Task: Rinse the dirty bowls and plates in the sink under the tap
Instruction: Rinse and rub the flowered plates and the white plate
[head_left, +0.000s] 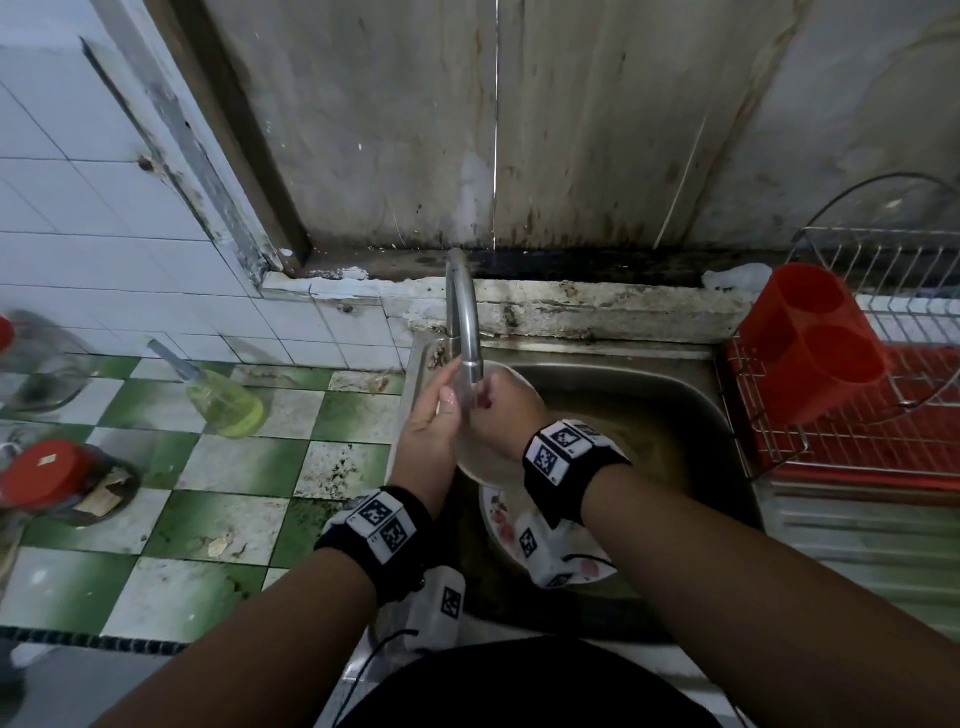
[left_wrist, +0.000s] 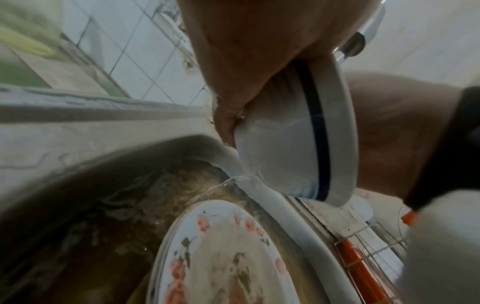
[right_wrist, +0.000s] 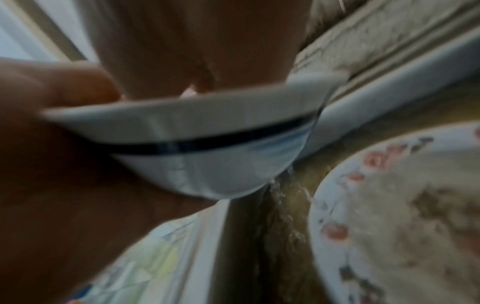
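Both hands (head_left: 457, 415) hold bowl (left_wrist: 298, 144); no legible writing.

My head view was dim and flat, its edges bent by the wide lens. Both wrist views were soft; the right one was smeared worst, the bowl (right_wrist: 207, 148) blurred.

The bowl (left_wrist: 283, 148) is white with a dark blue band. The plate (left_wrist: 221, 257) is white with pink flowers. The desk (head_left: 208, 467) is tiled green and white; the cutlery holder (head_left: 810, 343) is red.
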